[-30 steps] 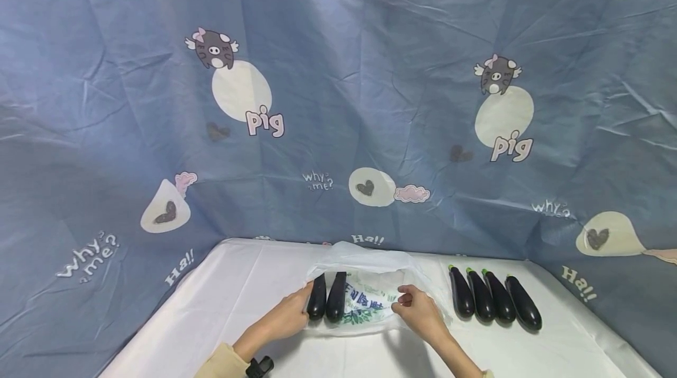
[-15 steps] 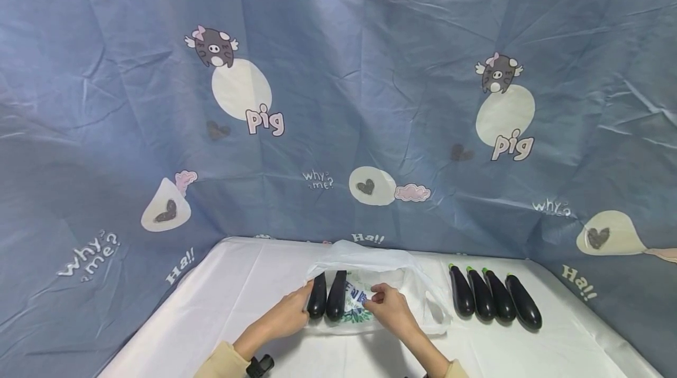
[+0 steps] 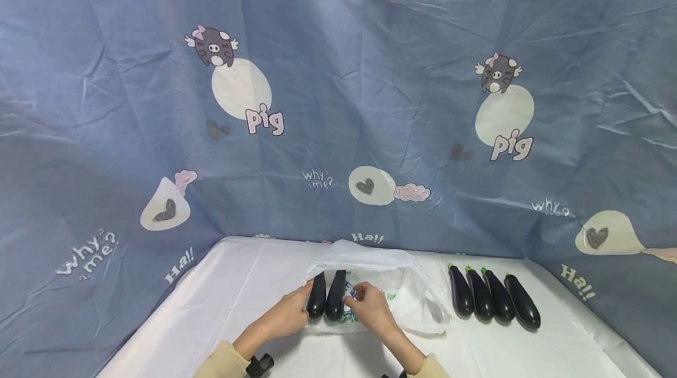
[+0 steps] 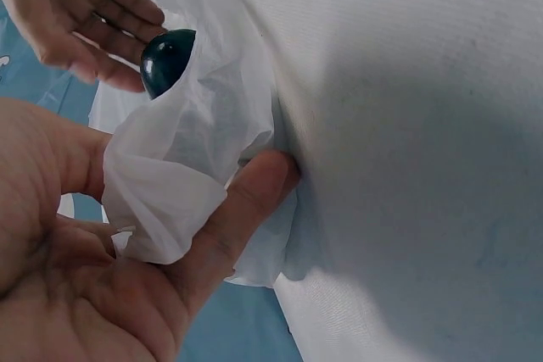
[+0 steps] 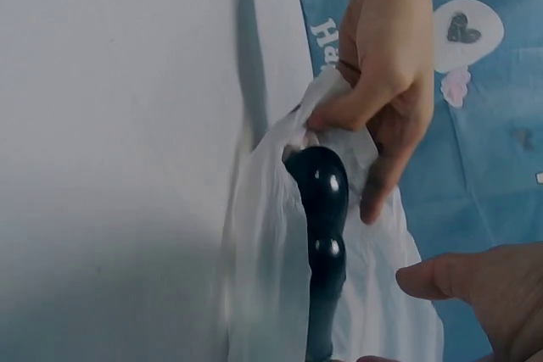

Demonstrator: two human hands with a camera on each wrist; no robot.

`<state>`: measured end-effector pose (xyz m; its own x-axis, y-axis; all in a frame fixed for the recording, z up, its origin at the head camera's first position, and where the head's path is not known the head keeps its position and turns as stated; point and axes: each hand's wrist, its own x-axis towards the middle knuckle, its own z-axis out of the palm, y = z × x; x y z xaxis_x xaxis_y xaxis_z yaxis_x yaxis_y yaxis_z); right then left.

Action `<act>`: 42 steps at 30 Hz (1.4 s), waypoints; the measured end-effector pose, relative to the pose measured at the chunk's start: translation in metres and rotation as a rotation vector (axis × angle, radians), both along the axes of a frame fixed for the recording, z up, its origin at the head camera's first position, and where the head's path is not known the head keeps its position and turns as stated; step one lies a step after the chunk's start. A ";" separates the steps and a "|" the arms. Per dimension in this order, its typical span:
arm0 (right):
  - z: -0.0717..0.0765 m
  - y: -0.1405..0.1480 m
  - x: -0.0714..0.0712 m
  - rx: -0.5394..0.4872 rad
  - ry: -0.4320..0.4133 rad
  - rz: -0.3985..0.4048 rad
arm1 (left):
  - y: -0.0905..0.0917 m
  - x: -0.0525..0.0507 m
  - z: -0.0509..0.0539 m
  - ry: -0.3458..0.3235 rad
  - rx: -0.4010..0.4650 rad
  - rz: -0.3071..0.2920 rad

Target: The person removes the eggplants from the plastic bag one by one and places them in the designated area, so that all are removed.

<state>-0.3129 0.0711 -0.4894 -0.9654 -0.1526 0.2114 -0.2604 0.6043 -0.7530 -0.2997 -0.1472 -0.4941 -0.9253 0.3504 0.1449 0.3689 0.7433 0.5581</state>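
Note:
A white plastic bag (image 3: 423,307) with blue and green print lies mouth toward me. Inside its left half rest two dark eggplants, the left one (image 3: 317,297) and the right one (image 3: 335,297). My left hand (image 3: 285,312) grips the bag's left edge; in the left wrist view the thin film (image 4: 170,201) is caught between thumb and fingers. My right hand (image 3: 372,310) is at the bag's mouth, just right of the right eggplant, its fingers loosely extended and holding nothing. In the right wrist view its thumb (image 5: 450,277) stands apart from the eggplants (image 5: 327,201).
Several more eggplants (image 3: 499,297) lie side by side on the white-covered table (image 3: 254,284), right of the bag. A blue cloth (image 3: 338,101) with pig prints hangs behind the table and along its sides.
My right hand has moved left from the bag's right side, across the printed film, to beside the right eggplant. The bag's right side has sagged. My left hand keeps its place.

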 end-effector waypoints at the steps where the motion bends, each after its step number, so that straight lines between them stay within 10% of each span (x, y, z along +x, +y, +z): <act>1: -0.001 -0.003 0.000 0.001 -0.002 -0.004 | 0.000 0.000 0.000 -0.002 0.003 0.000; 42: -0.015 -0.028 -0.008 -0.024 -0.091 -0.073 | 0.000 0.002 0.000 -0.014 0.011 0.008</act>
<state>-0.3212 0.0434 -0.5045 -0.9891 -0.0775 0.1252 -0.1465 0.6008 -0.7859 -0.2975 -0.1467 -0.4938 -0.9300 0.3414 0.1361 0.3552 0.7400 0.5711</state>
